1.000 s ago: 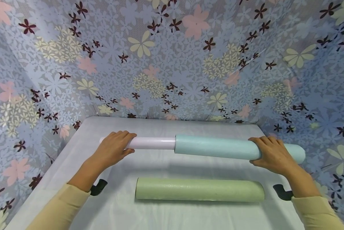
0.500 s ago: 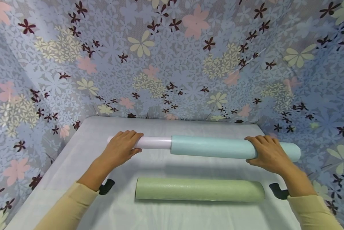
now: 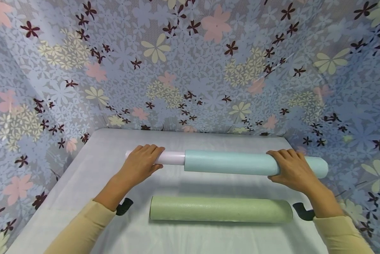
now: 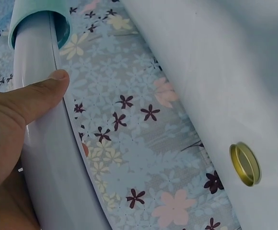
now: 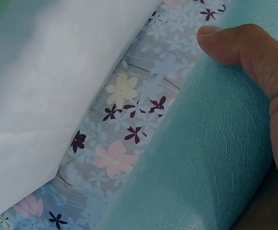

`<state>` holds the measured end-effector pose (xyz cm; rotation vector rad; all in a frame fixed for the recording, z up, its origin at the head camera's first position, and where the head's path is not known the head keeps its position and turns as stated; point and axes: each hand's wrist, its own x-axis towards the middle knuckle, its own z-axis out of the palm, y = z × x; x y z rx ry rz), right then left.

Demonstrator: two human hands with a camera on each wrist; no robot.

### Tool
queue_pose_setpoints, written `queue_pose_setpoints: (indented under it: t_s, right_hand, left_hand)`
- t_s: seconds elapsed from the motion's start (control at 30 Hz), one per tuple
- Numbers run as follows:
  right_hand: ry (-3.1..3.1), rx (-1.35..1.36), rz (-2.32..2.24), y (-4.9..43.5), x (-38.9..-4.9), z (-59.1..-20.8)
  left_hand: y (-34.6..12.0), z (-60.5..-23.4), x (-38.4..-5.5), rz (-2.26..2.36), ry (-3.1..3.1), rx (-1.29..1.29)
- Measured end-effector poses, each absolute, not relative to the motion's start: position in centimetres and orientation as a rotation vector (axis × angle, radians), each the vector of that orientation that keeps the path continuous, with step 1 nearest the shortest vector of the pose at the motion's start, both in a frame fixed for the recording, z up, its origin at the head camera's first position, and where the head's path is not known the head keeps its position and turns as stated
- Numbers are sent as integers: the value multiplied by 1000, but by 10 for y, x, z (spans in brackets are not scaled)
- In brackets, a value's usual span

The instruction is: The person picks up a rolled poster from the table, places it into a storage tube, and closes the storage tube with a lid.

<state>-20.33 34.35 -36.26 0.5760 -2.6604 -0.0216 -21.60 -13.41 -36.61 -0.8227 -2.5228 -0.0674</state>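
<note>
Left hand (image 3: pixel 142 163) curls around the white tube (image 3: pixel 172 157); right hand (image 3: pixel 289 167) wraps the blue sleeve (image 3: pixel 228 163), both held above the desk (image 3: pixel 91 165). Tube looks stiff and slick; sleeve light, soft, grippy. Best held near the ends.

Hands: 2 bare hands, the left hand (image 3: pixel 140 163) and the right hand (image 3: pixel 290 168), no gloves, rings or watches to be seen.
Sleeves: long, pale yellow sleeves, the left sleeve (image 3: pixel 79 231) and the right sleeve (image 3: pixel 340 234), plain smooth cloth without print, each ending at the wrist.
Wrist gear: a black curved mount under each wrist, the left mount (image 3: pixel 124 206) and the right mount (image 3: pixel 302 211), matt, rounded at the tip.
</note>
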Motion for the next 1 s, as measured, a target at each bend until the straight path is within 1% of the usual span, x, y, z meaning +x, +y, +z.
queue_pose_setpoints:
  t_s: [1.0]
  right_hand:
    - [-2626,606,0,320,-207,-370]
  left_hand:
    - [-109,-370,-218,-30,-2504,-858]
